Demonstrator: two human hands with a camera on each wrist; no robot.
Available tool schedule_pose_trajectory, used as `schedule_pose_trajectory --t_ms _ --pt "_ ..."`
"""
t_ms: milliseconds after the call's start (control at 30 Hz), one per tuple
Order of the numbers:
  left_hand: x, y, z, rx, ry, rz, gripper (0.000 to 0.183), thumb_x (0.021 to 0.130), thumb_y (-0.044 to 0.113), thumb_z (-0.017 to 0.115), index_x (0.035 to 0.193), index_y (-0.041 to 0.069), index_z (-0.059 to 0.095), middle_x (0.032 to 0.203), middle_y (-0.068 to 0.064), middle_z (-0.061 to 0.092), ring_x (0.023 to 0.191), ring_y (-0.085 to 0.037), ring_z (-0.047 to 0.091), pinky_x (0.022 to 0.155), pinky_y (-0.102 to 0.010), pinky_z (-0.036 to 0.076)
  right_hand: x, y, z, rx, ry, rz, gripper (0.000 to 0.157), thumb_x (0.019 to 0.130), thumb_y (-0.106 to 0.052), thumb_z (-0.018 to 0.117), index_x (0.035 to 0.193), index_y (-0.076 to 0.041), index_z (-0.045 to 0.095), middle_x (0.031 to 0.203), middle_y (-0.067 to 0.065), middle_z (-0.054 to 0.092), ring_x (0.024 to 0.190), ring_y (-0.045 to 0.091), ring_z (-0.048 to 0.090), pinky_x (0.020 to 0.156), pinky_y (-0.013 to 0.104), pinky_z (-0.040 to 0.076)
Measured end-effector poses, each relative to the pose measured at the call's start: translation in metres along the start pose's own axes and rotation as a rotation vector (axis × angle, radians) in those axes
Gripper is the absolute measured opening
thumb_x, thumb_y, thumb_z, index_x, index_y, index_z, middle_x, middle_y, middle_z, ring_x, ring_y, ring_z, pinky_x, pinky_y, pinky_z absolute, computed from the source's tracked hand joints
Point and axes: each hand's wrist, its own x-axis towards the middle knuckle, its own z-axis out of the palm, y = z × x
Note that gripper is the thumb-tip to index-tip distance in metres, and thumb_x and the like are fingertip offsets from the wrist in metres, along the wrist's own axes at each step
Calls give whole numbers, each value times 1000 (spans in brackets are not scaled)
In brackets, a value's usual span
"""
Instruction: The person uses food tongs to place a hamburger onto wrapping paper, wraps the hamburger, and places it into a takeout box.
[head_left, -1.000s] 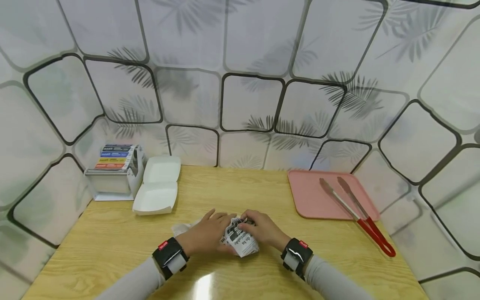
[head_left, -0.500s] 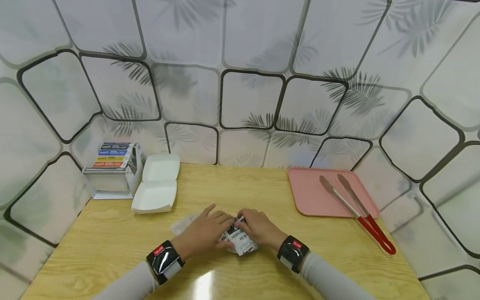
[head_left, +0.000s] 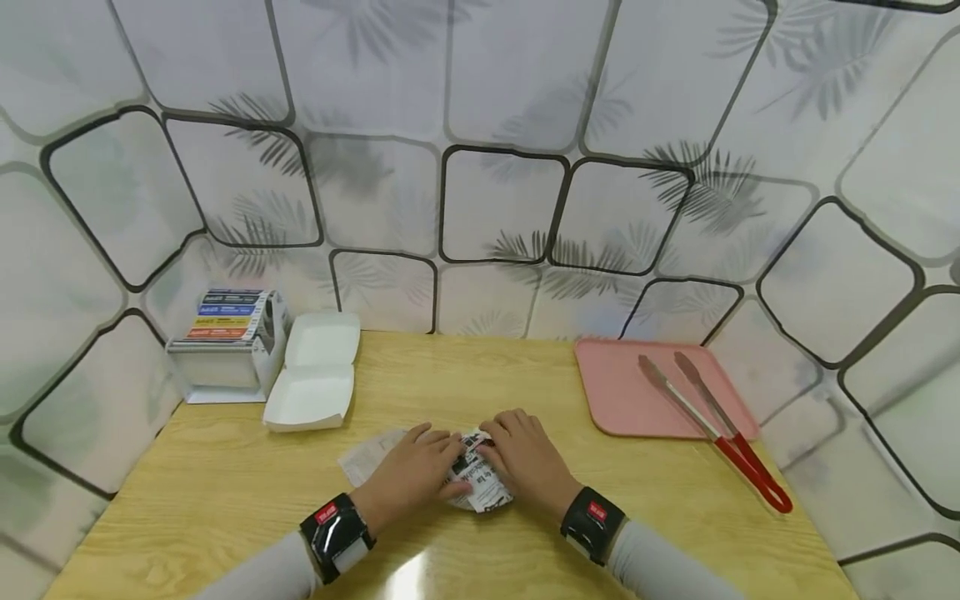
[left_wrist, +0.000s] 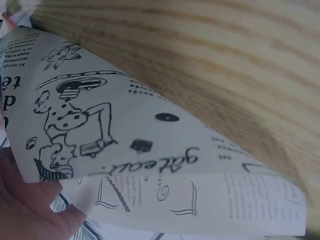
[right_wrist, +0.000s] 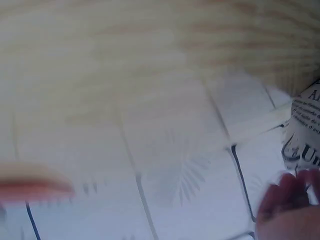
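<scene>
A sheet of newsprint-patterned wrapping paper (head_left: 483, 485) lies folded into a small bundle on the table, in the middle of the head view. My left hand (head_left: 408, 479) grips the bundle's left side, fingers over the top and thumb on the near face. From the right, my right hand (head_left: 531, 465) holds the other side, its fingertips at the top fold. A loose flap of the paper (left_wrist: 115, 130), with drawings and lettering, fills much of the left wrist view. Only a printed corner of the paper (right_wrist: 306, 131) shows in the right wrist view. Whatever the bundle contains is hidden.
An opened white takeout box (head_left: 310, 395) stands at the back left beside a dispenser box with coloured labels (head_left: 225, 342). Tongs with red handles (head_left: 753, 475) lie across a pink tray (head_left: 611, 400) at the right. A patterned wall covering (head_left: 502, 204) rises behind the table.
The paper's left flap has spread out farther from under my left hand. My right hand's fingers have straightened a little and shifted along the top of the bundle.
</scene>
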Motion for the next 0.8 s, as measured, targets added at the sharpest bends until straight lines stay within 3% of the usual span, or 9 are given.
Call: schedule_pose_trajectory --t_ms 67,133,233,300,433,567,700,800 --pt "0 0 1 -5 15 5 65 95 60 58 130 5 63 127 -9 68 121 -25 61 111 -49 41 -7 0 -7 -4 6 -96 37 107 -34 53 134 -11 62 127 5 61 119 24 55 100 44 47" --pt "0 0 1 -5 35 7 65 96 60 58 129 5 62 124 -9 69 118 -25 62 109 -48 43 -13 -1 -14 15 -62 -165 42 108 -33 50 143 -10 57 143 6 57 133 25 50 111 45 41" --pt "0 -2 1 -12 31 -2 67 97 61 57 131 4 60 125 -10 68 120 -25 61 110 -48 42 -19 -2 -17 39 -198 -198 50 111 -35 39 156 -12 42 159 6 41 147 24 35 119 43 29" --pt "-2 -5 0 -5 3 -5 71 96 62 55 136 4 58 130 -10 65 124 -25 59 111 -48 40 -21 -4 -17 33 -245 -193 51 112 -36 34 159 -15 37 162 5 35 150 23 30 121 42 25" --pt "-7 -13 0 -22 -82 -29 84 94 70 51 148 6 49 144 -8 57 134 -27 51 116 -51 33 -22 -6 -16 1 -244 -200 51 111 -35 38 158 -16 38 162 5 35 150 23 30 120 43 28" --pt "-8 -22 -4 -143 -186 -69 86 95 74 43 152 9 45 149 -7 52 137 -30 47 118 -52 30 -23 -8 -17 -27 -239 -214 50 111 -35 40 157 -16 41 161 6 38 148 25 33 118 45 32" --pt "-3 -36 -17 -297 -312 -140 92 89 76 54 152 9 45 148 -12 53 135 -35 49 113 -52 37 -24 -10 -18 -45 -252 -213 50 111 -36 40 157 -16 41 161 6 38 148 24 33 118 44 31" --pt "-3 -50 -24 -440 -400 -219 90 86 69 66 147 4 51 142 -16 57 131 -35 53 108 -51 43 -25 -11 -17 -68 -258 -220 50 111 -36 40 157 -15 41 161 5 38 148 24 33 118 43 31"
